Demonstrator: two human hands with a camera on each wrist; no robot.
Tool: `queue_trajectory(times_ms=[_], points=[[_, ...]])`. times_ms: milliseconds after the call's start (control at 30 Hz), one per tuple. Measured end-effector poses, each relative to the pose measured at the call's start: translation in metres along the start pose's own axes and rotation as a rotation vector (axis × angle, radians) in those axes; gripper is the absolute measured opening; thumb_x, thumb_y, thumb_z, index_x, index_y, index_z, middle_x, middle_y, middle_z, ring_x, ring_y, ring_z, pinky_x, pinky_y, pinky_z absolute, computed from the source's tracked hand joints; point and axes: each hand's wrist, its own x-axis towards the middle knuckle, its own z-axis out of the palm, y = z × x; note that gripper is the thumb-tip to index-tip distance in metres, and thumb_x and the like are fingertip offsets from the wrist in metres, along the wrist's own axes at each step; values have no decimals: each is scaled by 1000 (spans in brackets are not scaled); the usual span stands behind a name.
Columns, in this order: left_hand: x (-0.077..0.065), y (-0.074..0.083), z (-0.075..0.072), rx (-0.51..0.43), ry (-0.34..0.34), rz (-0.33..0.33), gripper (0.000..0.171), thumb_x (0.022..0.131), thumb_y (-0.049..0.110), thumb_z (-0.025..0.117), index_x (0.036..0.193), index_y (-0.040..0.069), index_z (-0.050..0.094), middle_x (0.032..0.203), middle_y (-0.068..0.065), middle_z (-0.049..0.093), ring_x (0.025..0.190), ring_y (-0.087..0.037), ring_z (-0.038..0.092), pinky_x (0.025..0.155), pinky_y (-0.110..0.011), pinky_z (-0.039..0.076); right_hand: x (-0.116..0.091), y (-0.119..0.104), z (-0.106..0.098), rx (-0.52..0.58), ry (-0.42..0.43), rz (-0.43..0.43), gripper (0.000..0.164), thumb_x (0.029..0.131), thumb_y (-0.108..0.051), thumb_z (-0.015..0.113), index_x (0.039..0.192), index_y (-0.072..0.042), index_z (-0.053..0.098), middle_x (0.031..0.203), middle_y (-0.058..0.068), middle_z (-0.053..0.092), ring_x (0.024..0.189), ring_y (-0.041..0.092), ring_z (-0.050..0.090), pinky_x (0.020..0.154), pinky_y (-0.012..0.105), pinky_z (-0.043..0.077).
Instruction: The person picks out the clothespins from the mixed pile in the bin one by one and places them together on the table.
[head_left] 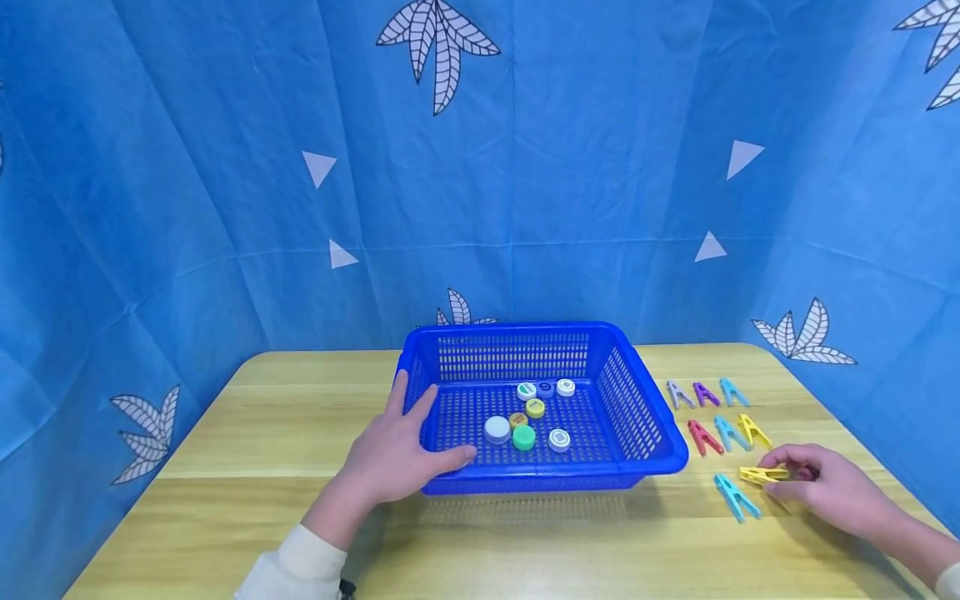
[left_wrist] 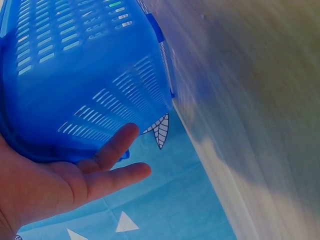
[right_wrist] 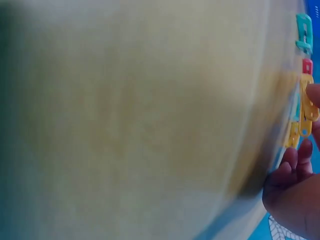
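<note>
A blue plastic basket [head_left: 652,392] with slotted walls stands on the wooden table. My left hand [head_left: 397,454] lies at its left front corner, fingers spread along the left rim and thumb over the front rim. In the left wrist view, straight fingers [left_wrist: 120,175] show beside the basket's wall [left_wrist: 95,75]. My right hand [head_left: 832,487] pinches a yellow clothespin [head_left: 761,474] between thumb and fingers, low over the table on the right. That clothespin [right_wrist: 304,107] also shows at the right edge of the right wrist view. A light-blue clothespin [head_left: 737,497] lies just left of the hand.
Several bottle caps [head_left: 523,437] in white, green, yellow and orange lie in the basket. Beyond the right hand lie more clothespins in rows, among them a red one [head_left: 705,437], a purple one [head_left: 706,394] and another yellow one [head_left: 754,431]. A blue curtain [head_left: 525,167] hangs behind the table.
</note>
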Motion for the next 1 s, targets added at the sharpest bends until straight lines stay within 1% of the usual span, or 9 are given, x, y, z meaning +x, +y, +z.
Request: queue_trajectory(times_ms=[67, 267, 433, 567, 667, 733, 800, 867, 1000], points=[[0, 0, 0, 0, 3, 2, 109, 76, 81, 61, 159, 16, 30, 166, -17, -2, 134, -56, 34, 97, -73, 36, 1, 0, 2, -32, 12, -5, 27, 86, -19, 78, 107, -5, 69, 77, 3, 48, 70, 14, 42, 63, 31, 36], [1, 0, 1, 3, -1, 0, 108, 77, 79, 62, 159, 16, 30, 166, -16, -2, 135, -56, 33, 97, -73, 36, 4, 1, 5, -97, 37, 1, 25, 84, -23, 81, 100, -7, 71, 98, 8, 67, 83, 17, 53, 72, 37, 44], [2, 0, 1, 8, -2, -2, 107, 78, 78, 62, 159, 16, 30, 166, -16, -3, 136, -55, 33, 97, -73, 36, 7, 0, 8, -107, 61, 19, 29, 83, -30, 83, 95, -6, 71, 97, 8, 68, 77, 18, 50, 66, 34, 41], [1, 0, 1, 7, 0, 0, 106, 79, 77, 63, 159, 15, 30, 166, -17, -3, 135, -55, 34, 98, -72, 36, 6, 2, 8, -87, 32, 28, 40, 82, -36, 84, 103, -4, 71, 103, 10, 68, 85, 20, 52, 68, 35, 43], [0, 0, 1, 1, -1, 1, 105, 79, 76, 63, 159, 15, 30, 166, -17, -3, 135, -55, 33, 98, -73, 36, 1, 8, 4, -44, -6, 9, 47, 81, -31, 85, 113, -2, 69, 112, 13, 65, 87, 17, 50, 69, 32, 43], [0, -1, 1, -5, -2, -2, 106, 79, 77, 62, 159, 15, 30, 166, -17, -3, 136, -56, 32, 98, -73, 35, -4, 14, 0, -20, -26, -8, 49, 81, -27, 86, 118, -2, 67, 115, 11, 63, 86, 13, 47, 68, 30, 42], [-1, -1, 1, -10, -5, -5, 107, 78, 79, 61, 159, 16, 30, 166, -17, -3, 136, -56, 32, 97, -73, 35, -8, 22, -3, 3, -28, -33, 48, 80, -22, 86, 119, -1, 66, 112, 7, 63, 83, 10, 45, 66, 28, 42], [-2, -2, 1, -11, -6, -7, 108, 77, 81, 59, 159, 16, 30, 166, -17, -4, 136, -56, 32, 97, -73, 35, -10, 28, -5, 7, -9, -60, 45, 80, -18, 86, 116, -1, 67, 108, 1, 65, 83, 6, 47, 67, 26, 43], [-2, -3, 0, -5, -5, -3, 110, 77, 82, 58, 159, 16, 29, 166, -17, -5, 136, -56, 32, 97, -73, 35, -13, 35, -1, 24, 52, -93, 35, 79, -13, 86, 107, -2, 70, 97, -8, 65, 79, 5, 47, 65, 23, 41]])
